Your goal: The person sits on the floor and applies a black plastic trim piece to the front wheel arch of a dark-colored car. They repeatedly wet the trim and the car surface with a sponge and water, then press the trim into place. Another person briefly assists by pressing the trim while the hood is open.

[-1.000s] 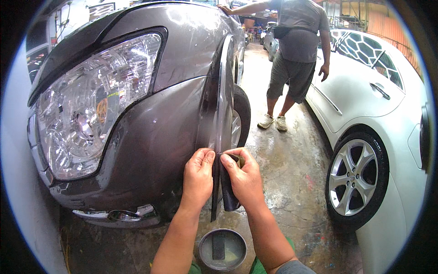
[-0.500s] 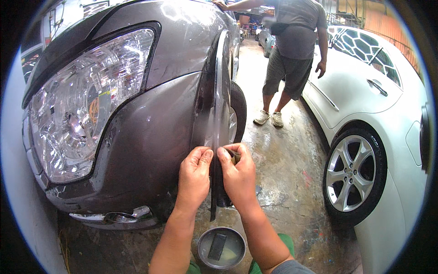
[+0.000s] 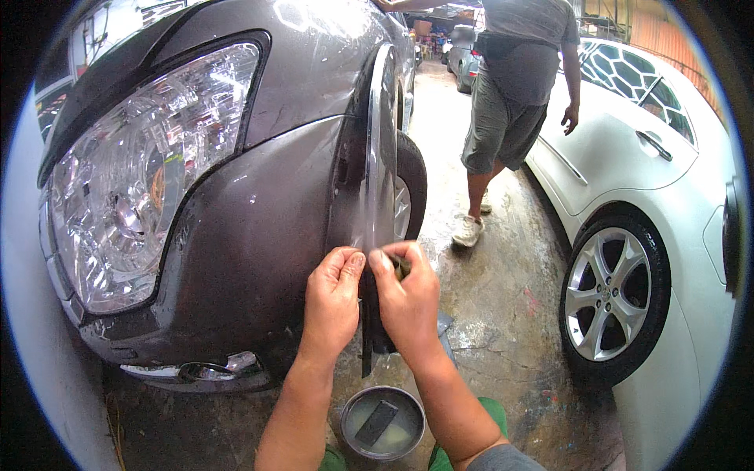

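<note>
My left hand [image 3: 333,294] is closed, thumb and fingers pinching the left side of a long, glossy dark wheel-arch trim [image 3: 382,149] on a dark grey car. Opposite it, my right hand [image 3: 408,290] is closed too, its thumb against the trim's right side and slightly blurred. A small folded dark sheet [image 3: 404,268] shows between its curled fingers; what kind it is, I cannot make out. The trim's thin lower end [image 3: 367,345] hangs between my wrists. Below my hands a round bowl [image 3: 346,451] holds cloudy liquid, with a flat dark rectangular block [image 3: 377,424] in it.
The dark grey car's headlight [image 3: 149,180] and bumper fill the left. A white car [image 3: 628,177] with a silver-spoked wheel [image 3: 614,294] stands at the right. Between the cars a person in shorts [image 3: 506,114] is on the stained concrete floor [image 3: 503,330]. Other vehicles stand farther back.
The other person has stepped nearer and a little to the right, one foot now forward. My hands stay on the trim with only a slight shift. The view has tilted slightly.
</note>
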